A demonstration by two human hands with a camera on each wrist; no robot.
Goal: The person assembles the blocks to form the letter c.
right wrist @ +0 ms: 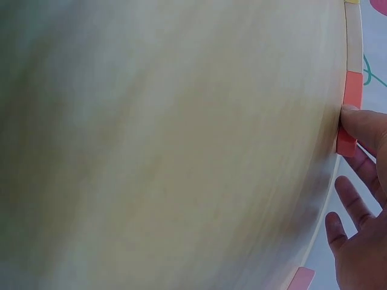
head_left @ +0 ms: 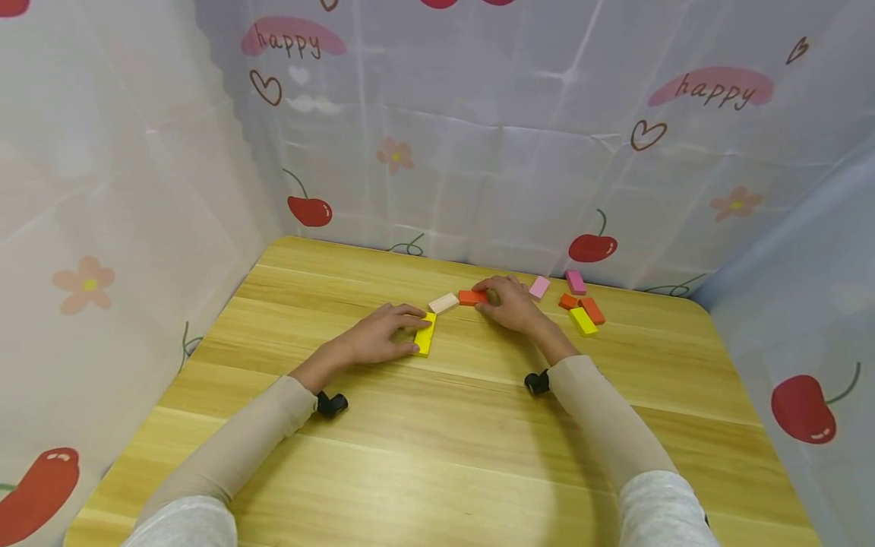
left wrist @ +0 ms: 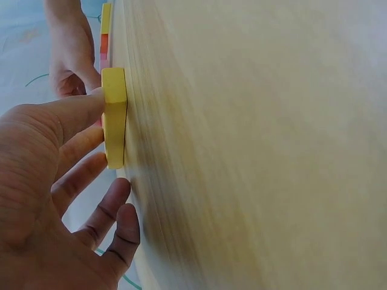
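Three rectangular blocks form a bent row on the table: a yellow block, a pale wood block and an orange-red block. At the row's left end, the left hand pinches the yellow block between thumb and fingers; the left wrist view shows the other fingers spread below this yellow block. The right hand pinches the orange-red block at its right end. In the right wrist view its thumb lies on the near side of this orange-red block, and its far side is partly hidden.
Right of the right hand lie a light pink block, a darker pink block, a small orange block, a red-orange block and another yellow block. A printed curtain hangs behind the wooden table.
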